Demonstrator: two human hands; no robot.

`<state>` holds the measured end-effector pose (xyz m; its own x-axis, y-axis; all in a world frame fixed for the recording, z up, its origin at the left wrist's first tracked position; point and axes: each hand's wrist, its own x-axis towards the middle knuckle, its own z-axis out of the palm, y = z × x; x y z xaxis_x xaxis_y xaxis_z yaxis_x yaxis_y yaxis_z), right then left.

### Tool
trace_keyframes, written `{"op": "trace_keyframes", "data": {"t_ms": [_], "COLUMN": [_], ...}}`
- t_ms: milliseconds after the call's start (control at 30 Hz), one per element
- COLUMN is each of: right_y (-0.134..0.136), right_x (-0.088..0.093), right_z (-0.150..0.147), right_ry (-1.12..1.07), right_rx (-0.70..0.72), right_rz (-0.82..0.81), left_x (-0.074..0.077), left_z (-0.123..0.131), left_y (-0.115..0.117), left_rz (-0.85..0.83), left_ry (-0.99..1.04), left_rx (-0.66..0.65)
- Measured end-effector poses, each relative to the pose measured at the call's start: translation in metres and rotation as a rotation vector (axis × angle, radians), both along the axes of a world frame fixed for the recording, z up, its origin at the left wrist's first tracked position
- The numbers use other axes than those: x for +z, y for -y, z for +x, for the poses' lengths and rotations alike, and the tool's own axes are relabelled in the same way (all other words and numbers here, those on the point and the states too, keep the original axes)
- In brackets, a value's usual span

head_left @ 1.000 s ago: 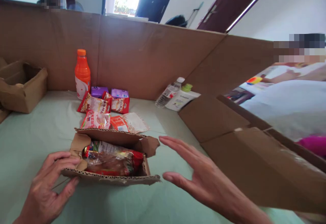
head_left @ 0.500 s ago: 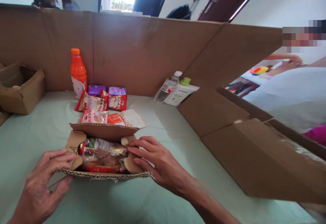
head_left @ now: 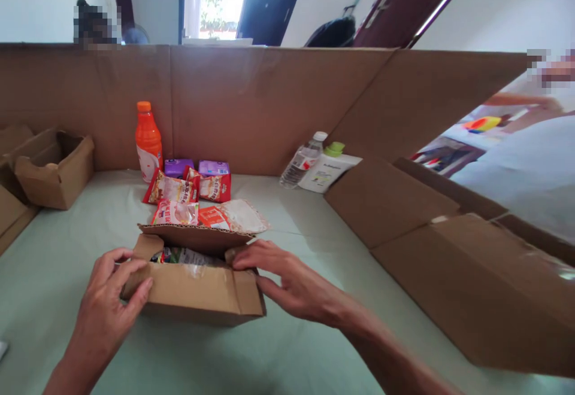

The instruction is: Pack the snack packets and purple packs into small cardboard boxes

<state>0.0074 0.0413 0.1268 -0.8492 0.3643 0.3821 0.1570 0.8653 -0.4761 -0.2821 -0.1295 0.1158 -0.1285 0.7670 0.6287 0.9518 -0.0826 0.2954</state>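
Observation:
A small cardboard box (head_left: 193, 292) sits on the green cloth in front of me, its front flap tilted up over the near part of the opening. My left hand (head_left: 112, 290) grips the flap's left end, thumb on the front and fingers over the top. At the right end my right hand (head_left: 281, 275) has its fingers over the side flap and its thumb against the outside. Inside, part of a printed plastic food packet (head_left: 193, 257) shows; the rest is hidden. The back flap (head_left: 193, 238) stands up, leaning away.
Behind the box lie red snack packets (head_left: 173, 188), purple packs (head_left: 213, 168) and an orange bottle (head_left: 148, 143). A water bottle (head_left: 302, 161) and white tube (head_left: 330, 170) lean by the cardboard wall (head_left: 269, 108). Boxes flank both sides; a person (head_left: 530, 149) is at right.
The front flap has swung up and inward, covering most of the packet. My left hand has moved right and up onto it. The whole view has shifted slightly.

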Motion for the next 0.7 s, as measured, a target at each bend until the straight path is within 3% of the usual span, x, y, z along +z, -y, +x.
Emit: {"op": "trace_keyframes", "data": {"t_ms": [167,300,400,467,600,700], "right_y": [0.001,0.016,0.027,0.029,0.023,0.015], "right_x": [0.012,-0.004,-0.02,-0.021,0.002,0.023], "right_z": [0.011,0.0,-0.004,-0.004,-0.015,-0.036], "right_ry": [-0.157,-0.028,0.008,0.028,0.206,0.382], "right_rx": [-0.306,-0.119,-0.078,-0.074,-0.072,0.008], "right_rz": [0.09,0.186,0.249,0.265,0.257,0.243], "left_x": [-0.005,-0.005,-0.007,-0.009,-0.015,-0.026], "left_z": [0.001,0.003,-0.001,-0.006,-0.014,-0.025], "left_y": [-0.002,-0.002,-0.003,-0.005,-0.008,-0.01], "left_rz": [-0.048,-0.074,-0.137,-0.139,-0.087,-0.052], "left_ry": [0.031,0.042,0.009,0.002,0.031,0.057], "left_rx": [0.03,0.05,-0.085,-0.154,-0.197,-0.216]}}
